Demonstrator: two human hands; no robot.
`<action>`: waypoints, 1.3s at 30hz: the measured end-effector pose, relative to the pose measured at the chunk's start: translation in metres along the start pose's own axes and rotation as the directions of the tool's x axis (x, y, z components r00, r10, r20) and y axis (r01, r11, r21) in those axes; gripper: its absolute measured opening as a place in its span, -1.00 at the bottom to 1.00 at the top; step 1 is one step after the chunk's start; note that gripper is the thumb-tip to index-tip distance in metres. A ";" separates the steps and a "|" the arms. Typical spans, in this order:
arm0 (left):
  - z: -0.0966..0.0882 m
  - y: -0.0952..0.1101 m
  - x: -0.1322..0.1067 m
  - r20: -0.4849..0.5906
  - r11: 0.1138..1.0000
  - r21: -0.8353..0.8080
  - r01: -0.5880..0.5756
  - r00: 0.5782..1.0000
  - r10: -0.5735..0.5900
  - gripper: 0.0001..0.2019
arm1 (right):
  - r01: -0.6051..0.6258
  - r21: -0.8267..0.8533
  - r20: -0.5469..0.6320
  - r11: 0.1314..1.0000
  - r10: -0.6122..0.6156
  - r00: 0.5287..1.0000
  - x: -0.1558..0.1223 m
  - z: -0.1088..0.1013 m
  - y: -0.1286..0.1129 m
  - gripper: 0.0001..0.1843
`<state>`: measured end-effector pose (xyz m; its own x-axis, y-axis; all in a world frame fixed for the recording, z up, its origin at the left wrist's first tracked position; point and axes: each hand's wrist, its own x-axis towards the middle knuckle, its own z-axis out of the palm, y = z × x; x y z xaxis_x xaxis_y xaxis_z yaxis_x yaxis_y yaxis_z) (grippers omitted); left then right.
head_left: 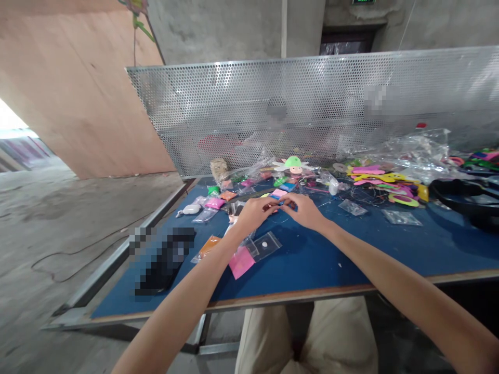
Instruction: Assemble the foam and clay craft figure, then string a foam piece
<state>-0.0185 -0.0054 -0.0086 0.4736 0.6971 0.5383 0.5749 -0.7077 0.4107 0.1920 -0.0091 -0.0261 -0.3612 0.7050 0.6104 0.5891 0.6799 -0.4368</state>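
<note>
My left hand (255,212) and my right hand (303,210) meet above the middle of the blue table (312,259). Their fingertips are pinched together on a small blue piece (281,202), mostly hidden by the fingers, so its kind is unclear. Just beyond the hands lie a pink piece (278,192) and a blue packet (287,186). Farther back is a figure with a green cap (293,162) and pale spread parts. Below my left hand are a pink square (241,262), a clear zip bag (267,244) with a white round bit, and an orange packet (209,246).
A partly blurred dark phone (167,259) and a white earbud case (191,209) lie at left. Colourful flat foam shapes (384,179), clear plastic bags (417,150) and a black object (468,200) crowd the right. A perforated metal panel (241,104) stands behind the table.
</note>
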 end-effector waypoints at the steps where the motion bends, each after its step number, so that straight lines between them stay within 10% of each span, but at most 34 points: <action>1: 0.001 0.001 0.000 -0.005 1.000 -0.023 0.015 1.000 -0.015 -0.78 | 0.006 -0.016 -0.008 1.000 -0.007 1.000 0.000 0.001 0.000 -0.79; 14: 0.003 0.000 -0.002 0.113 0.990 -0.116 0.074 0.992 -0.060 -0.76 | 0.052 -0.172 -0.092 0.984 -0.069 0.993 -0.002 0.003 0.008 -0.81; 21: 0.001 0.011 0.000 -0.026 0.997 -0.075 -0.015 1.000 0.013 -0.78 | 0.050 -0.183 -0.158 0.982 -0.080 0.984 -0.004 0.002 0.004 -0.74; 39: 0.004 0.007 -0.002 0.135 0.870 -0.457 0.186 0.981 -0.140 -0.66 | 0.224 -0.344 0.010 0.912 -0.235 0.972 -0.004 -0.006 -0.002 -0.67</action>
<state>-0.0128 -0.0118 -0.0093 0.4743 0.7981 0.3717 0.2832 -0.5381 0.7939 0.1964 -0.0147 -0.0238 -0.4966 0.5275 0.6893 0.7052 0.7082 -0.0339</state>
